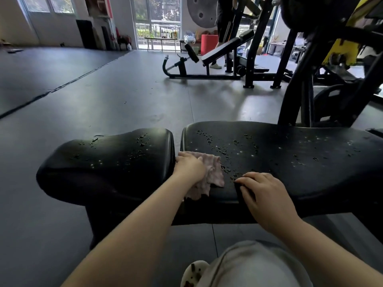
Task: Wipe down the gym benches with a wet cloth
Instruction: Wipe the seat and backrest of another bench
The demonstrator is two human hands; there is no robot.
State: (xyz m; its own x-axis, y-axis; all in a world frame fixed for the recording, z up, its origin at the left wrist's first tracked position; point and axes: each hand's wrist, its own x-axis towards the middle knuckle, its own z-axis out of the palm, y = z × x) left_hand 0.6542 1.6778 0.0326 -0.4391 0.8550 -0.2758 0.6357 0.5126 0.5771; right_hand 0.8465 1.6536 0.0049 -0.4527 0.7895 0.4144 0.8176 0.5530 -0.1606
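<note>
I have the bench (290,162) square in front of me, a black padded top in two sections with a narrow gap between them: the long back pad on the right and the shorter seat pad (107,162) on the left. Both carry scattered water droplets, so I judge most of the surface not yet wiped. Behind it the grey floor (103,90) lies wide and open to the left, while a dark machine frame (300,90) crowds the far right end, which I expect will cramp strokes there. Another bench (226,46) stands well apart across the room, with a person beside it.

The pink cloth (213,172) lies on the long pad's left end, right at the gap, its near corner draped over the front edge. My left hand (189,168) presses down on it; I cannot tell whether that grip is curled into the fabric or flat on it. My right hand (265,191) rests near the front edge just beside the cloth, fingers loosely bent and holding nothing, probably bracing me as I lean in. Open padding runs rightward for the next sweep.
</note>
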